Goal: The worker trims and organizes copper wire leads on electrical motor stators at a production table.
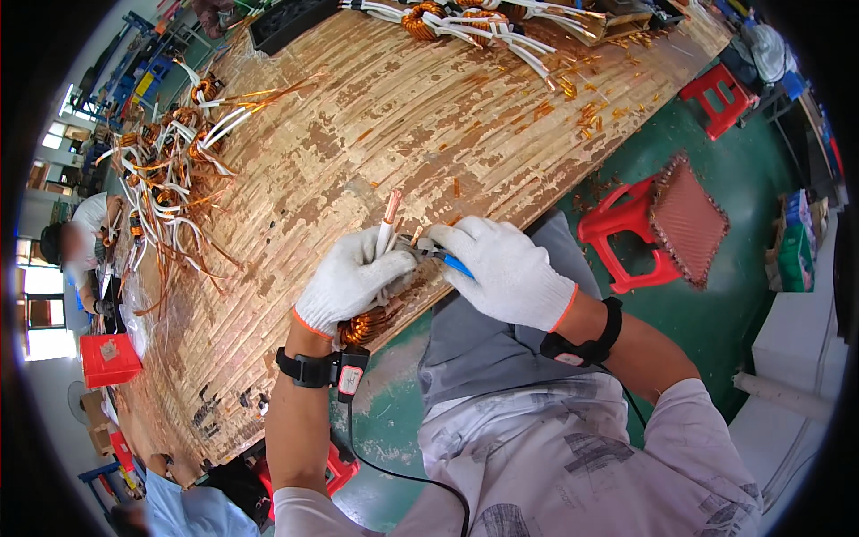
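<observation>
My left hand (349, 277), in a white knit glove, is closed around the white-sleeved leads of a copper-wound coil (362, 328). The coil's orange winding shows below that hand, at the table's near edge. One sleeved lead (386, 234) stands up past my fingers and ends in bare copper. My right hand (510, 276), gloved the same way, grips a pair of cutting pliers with blue handles (458, 266). Their metal jaws point left, close to my left fingertips and the leads. Fingers hide much of the jaws, so I cannot tell what lies between them.
The worn wooden table (313, 179) carries a heap of wired coils (170, 179) at left and more coils (425, 20) at the far edge. Copper scraps (591, 116) lie far right. Red stools (631, 237) stand on the green floor. A person (89, 228) sits at left.
</observation>
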Action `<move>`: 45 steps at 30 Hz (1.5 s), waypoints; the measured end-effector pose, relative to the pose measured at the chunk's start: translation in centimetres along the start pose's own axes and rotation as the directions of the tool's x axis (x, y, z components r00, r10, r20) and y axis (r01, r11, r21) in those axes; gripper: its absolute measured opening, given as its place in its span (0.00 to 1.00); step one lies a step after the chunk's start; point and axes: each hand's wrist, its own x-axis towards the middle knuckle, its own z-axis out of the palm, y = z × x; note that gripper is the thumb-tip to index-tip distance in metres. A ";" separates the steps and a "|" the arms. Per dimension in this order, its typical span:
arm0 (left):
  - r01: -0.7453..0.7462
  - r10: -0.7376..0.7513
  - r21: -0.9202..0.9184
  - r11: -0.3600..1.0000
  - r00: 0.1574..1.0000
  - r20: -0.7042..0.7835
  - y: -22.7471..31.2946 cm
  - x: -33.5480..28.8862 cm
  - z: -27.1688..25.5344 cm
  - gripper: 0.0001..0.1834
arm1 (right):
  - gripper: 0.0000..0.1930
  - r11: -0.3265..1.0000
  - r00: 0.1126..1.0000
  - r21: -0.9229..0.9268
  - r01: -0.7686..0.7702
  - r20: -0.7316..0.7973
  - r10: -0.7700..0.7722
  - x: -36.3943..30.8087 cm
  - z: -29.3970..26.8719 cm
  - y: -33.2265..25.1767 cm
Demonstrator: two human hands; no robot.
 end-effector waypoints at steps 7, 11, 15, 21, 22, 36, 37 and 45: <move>0.008 -0.003 0.086 0.996 0.998 -0.061 -0.2 0.2 0.2 0.12 | 0.24 0.993 0.998 0.097 -0.061 0.038 0.058 -0.1 0.4 0.2; 0.024 -0.018 0.073 0.997 0.996 -0.089 0.5 0.3 0.9 0.12 | 0.25 0.998 0.998 -0.024 -0.060 0.004 0.060 -0.2 0.2 0.1; 0.022 0.021 0.213 0.977 0.981 -0.193 -1.2 0.4 1.5 0.17 | 0.26 0.763 0.882 0.515 -0.390 0.448 0.147 0.1 -1.2 0.3; 0.152 0.009 0.460 0.875 0.944 -0.328 1.5 0.6 3.0 0.26 | 0.27 0.658 0.899 0.615 -0.434 0.253 0.357 -1.4 0.8 -1.5; 0.155 0.000 0.418 0.895 0.938 -0.348 1.7 0.6 3.1 0.27 | 0.28 0.643 0.874 0.594 -0.483 0.279 0.398 -1.3 0.5 -1.8; 0.182 -0.075 0.399 0.899 0.960 -0.269 -0.4 1.6 2.0 0.27 | 0.26 0.768 0.929 0.535 -0.353 0.301 0.217 -1.1 -0.3 0.8; 0.182 -0.078 0.398 0.899 0.961 -0.265 0.2 1.5 2.4 0.27 | 0.23 0.760 0.959 0.584 -0.284 0.164 0.232 -1.6 0.8 0.9; 0.030 0.020 0.272 0.962 0.984 -0.179 -0.7 2.2 1.6 0.15 | 0.22 0.814 0.930 0.499 -0.296 -0.044 0.365 -2.3 -0.8 2.5</move>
